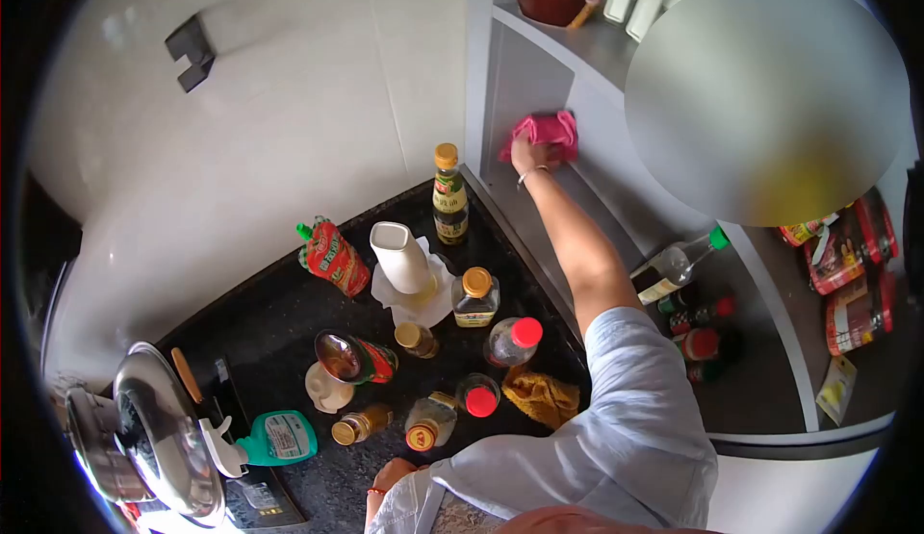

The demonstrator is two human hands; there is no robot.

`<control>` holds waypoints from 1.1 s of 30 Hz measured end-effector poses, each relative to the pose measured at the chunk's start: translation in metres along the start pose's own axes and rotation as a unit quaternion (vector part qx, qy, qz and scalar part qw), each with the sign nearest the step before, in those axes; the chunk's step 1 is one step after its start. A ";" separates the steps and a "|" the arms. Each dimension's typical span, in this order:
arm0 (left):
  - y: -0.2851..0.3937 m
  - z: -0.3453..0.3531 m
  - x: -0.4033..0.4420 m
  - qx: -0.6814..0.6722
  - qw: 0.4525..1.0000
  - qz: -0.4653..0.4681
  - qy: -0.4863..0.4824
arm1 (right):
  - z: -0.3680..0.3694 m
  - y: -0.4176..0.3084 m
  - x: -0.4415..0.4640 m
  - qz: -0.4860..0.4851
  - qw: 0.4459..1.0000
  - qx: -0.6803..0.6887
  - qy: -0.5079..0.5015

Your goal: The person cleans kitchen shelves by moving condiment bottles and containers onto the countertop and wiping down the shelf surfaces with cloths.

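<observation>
My right hand [530,154] is pressed on a pink cloth [553,133] against the inside of the corner shelf, with its fingers partly hidden by the cloth. At the front edge of the black counter, my left hand [393,476] rests low in the picture, partly covered by the sleeve; its fingers do not show clearly. Nearest to it are a glass jar with a yellow and red lid [430,422] and a small jar with a gold lid [362,424]. A crumpled mustard-yellow cloth [541,395] lies beside my right sleeve.
On the counter [279,313] stand a sauce bottle [449,197], a white container [402,263], a red pouch [334,258], red-lidded jars and a teal spray bottle [279,438]. Pots [159,438] sit at left. Lower shelves hold a green-capped bottle [674,269] and red packets [847,265].
</observation>
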State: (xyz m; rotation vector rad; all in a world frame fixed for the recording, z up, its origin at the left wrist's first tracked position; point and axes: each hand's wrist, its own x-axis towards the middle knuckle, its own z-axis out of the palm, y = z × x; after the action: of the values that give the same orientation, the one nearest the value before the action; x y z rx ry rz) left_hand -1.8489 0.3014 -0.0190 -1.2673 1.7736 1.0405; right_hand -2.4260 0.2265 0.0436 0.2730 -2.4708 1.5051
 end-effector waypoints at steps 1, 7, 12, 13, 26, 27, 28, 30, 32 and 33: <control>-0.003 -0.001 -0.001 -0.007 1.000 0.001 0.000 | -0.008 -0.019 0.009 -0.022 0.999 -0.016 -0.040; 0.000 0.001 0.003 -0.022 1.000 -0.007 -0.018 | 0.012 -0.131 0.050 -0.312 0.914 0.051 0.254; -0.001 0.003 0.004 -0.029 0.999 -0.010 -0.024 | 0.000 -0.049 -0.010 -0.515 0.839 -0.176 -0.022; -0.004 0.004 0.002 -0.028 0.999 -0.012 -0.023 | -0.002 -0.030 -0.006 -0.521 0.838 -0.156 -0.035; 0.001 0.004 -0.003 -0.045 0.998 -0.004 -0.033 | 0.019 0.000 -0.010 -0.311 0.931 -0.185 -0.038; 0.001 0.004 -0.003 -0.042 0.999 -0.005 -0.033 | 0.016 0.020 -0.008 -0.360 0.921 -0.150 0.000; 0.003 0.003 -0.003 -0.041 0.999 -0.006 -0.034 | 0.008 0.021 0.001 -0.386 0.903 -0.186 0.042; 0.007 0.002 -0.004 -0.038 0.999 -0.007 -0.037 | -0.024 -0.024 0.020 -0.309 0.910 -0.275 0.030; 0.010 0.000 -0.005 -0.037 0.999 -0.005 -0.039 | -0.070 -0.093 0.047 -0.174 0.926 -0.335 -0.011; 0.010 -0.001 -0.007 -0.038 0.998 -0.005 -0.040 | -0.079 -0.087 0.063 -0.179 0.913 -0.367 0.008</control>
State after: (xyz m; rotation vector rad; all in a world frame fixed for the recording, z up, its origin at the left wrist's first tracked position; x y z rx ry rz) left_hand -1.8566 0.3048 -0.0101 -1.2615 1.6789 1.1465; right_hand -2.4536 0.2547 0.1706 0.5186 -2.5766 0.3823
